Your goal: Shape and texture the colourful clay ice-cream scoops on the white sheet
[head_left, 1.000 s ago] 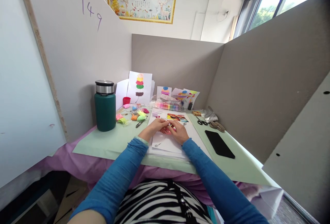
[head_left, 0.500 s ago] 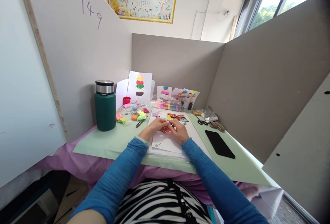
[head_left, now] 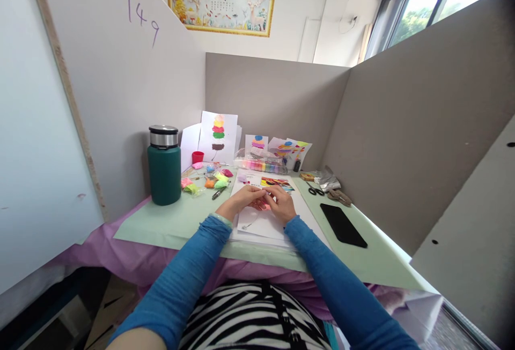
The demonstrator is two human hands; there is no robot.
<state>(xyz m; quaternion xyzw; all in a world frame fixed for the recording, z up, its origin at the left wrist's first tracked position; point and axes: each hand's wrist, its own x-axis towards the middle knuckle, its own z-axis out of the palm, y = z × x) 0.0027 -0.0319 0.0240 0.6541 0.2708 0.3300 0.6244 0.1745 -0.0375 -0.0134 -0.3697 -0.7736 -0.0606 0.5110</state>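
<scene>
Over a white sheet of paper (head_left: 261, 226), my left hand (head_left: 247, 198) and my right hand (head_left: 280, 203) meet at the fingertips. Thumbs and forefingers of both are pinched together around something too small and too covered to make out. Just beneath the fingers a pinkish-red shape (head_left: 266, 207) shows on the paper, partly hidden by them. A small dark drawing (head_left: 246, 227) marks the sheet's lower left. Behind my hands lies a colourful printed picture (head_left: 277, 183), with a pale lilac lump (head_left: 243, 178) to its left.
Left of the paper are several small bright-coloured packets (head_left: 220, 181), a pen (head_left: 218, 193), a red cup (head_left: 197, 157) and a green flask (head_left: 164, 166). On the right lie black scissors (head_left: 316, 190) and a black phone (head_left: 343, 225). Painted cards (head_left: 219, 138) lean at the back.
My fingertips have shifted slightly, with the right fingers bending a little more around the pinch. Everything else on the table stays where it was.
</scene>
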